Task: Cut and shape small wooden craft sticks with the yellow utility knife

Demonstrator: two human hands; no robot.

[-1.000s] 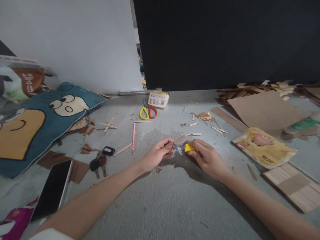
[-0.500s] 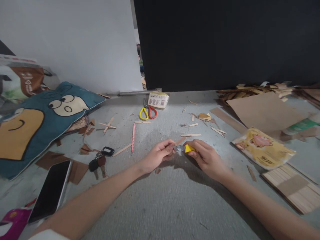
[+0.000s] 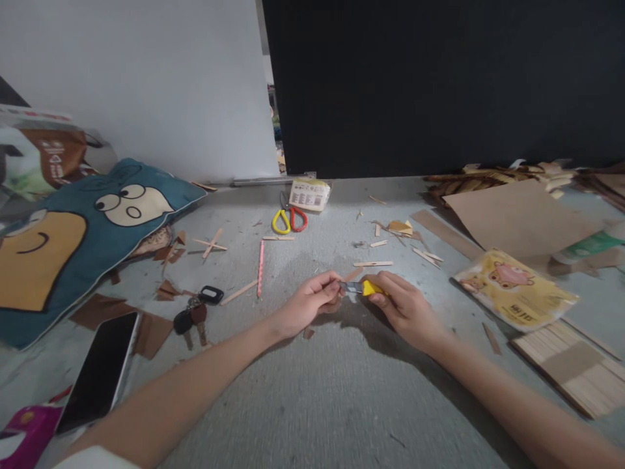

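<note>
In my right hand point(image 3: 404, 306) is a yellow utility knife point(image 3: 372, 288), its metal blade pointing left toward my other hand. The fingers of my left hand point(image 3: 312, 301) are pinched together at the blade's tip; whatever small piece they hold is hidden by the fingers. Just beyond the hands lies a short wooden stick point(image 3: 373, 264). A pink pencil point(image 3: 260, 268) rests to the left, and scissors point(image 3: 289, 220) with one yellow and one red handle lie farther back beside a small packet point(image 3: 309, 195).
Keys point(image 3: 195, 312), a phone point(image 3: 100, 371) and a blue cartoon cushion point(image 3: 97, 228) occupy the left. Crossed sticks point(image 3: 211, 244) lie nearby. On the right are a yellow packet point(image 3: 515, 290), a bundle of wooden sticks point(image 3: 571, 368) and brown cardboard point(image 3: 517, 215). A dark panel point(image 3: 439, 85) stands behind.
My right hand and the knife have shifted very slightly to the right. The left hand keeps its pinch in nearly the same place.
</note>
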